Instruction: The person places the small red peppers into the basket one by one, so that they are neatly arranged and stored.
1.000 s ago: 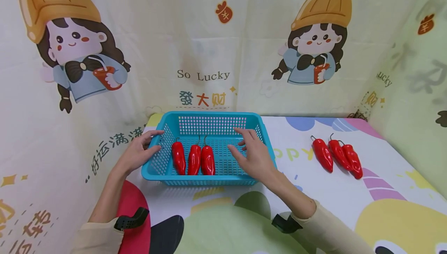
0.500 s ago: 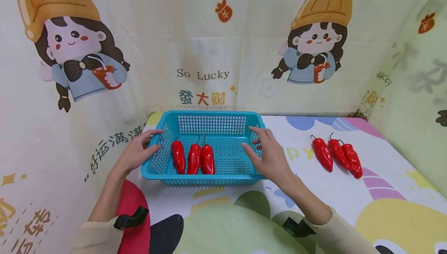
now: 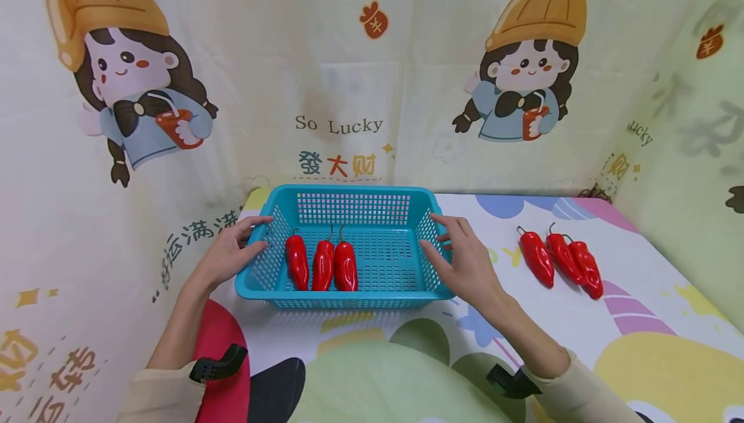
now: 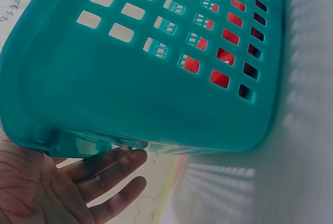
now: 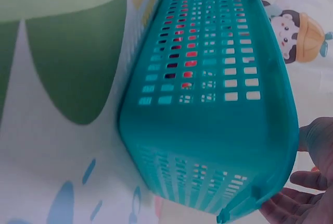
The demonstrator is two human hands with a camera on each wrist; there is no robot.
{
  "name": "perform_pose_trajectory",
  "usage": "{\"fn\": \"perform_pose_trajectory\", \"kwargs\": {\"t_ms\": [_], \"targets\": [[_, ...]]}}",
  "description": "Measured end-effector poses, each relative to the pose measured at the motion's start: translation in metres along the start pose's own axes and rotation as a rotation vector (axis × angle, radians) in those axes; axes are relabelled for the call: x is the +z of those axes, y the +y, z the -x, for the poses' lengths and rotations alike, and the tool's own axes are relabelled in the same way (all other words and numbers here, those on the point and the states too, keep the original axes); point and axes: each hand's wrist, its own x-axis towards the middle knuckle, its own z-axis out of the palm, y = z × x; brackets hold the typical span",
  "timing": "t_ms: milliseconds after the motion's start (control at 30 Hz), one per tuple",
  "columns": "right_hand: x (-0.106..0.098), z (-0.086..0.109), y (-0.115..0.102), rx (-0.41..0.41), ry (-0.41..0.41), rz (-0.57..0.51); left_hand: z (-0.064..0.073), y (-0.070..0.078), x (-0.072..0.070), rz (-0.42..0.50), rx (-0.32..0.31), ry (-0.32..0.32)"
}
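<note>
A blue-green plastic basket [image 3: 343, 296] with a latticed wall stands on the table. Inside it, toward the left, lie three red chili peppers [image 3: 323, 267]. My left hand [image 3: 228, 252] grips the left rim, thumb and index finger over the edge; the left wrist view shows other fingers [image 4: 112, 174] outside the wall. At the opposite end, my right hand [image 3: 467, 261] holds the right rim, its thumb and index finger reaching over it. In the right wrist view, fingers of that hand [image 5: 286, 203] sit just under the rim's handle lip.
Three more red peppers [image 3: 560, 260] lie to the right of the basket on the patterned cloth [image 3: 360, 371]. A printed curtain [image 3: 418, 74] hangs close behind the basket, and other curtain sides [image 3: 692, 126] close in the left and right.
My right hand has moved right, from over the inside of the basket to its right rim. The left hand, the basket and the peppers have stayed in place.
</note>
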Motion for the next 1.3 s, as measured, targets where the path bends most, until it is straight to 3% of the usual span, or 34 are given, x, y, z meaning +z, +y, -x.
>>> {"fn": "perform_pose_trajectory", "kwargs": {"t_ms": [1300], "targets": [[-0.028,0.013,0.064,0.155,0.050,0.093,0.001,0.000,0.001,0.013,-0.006,0.012]]}}
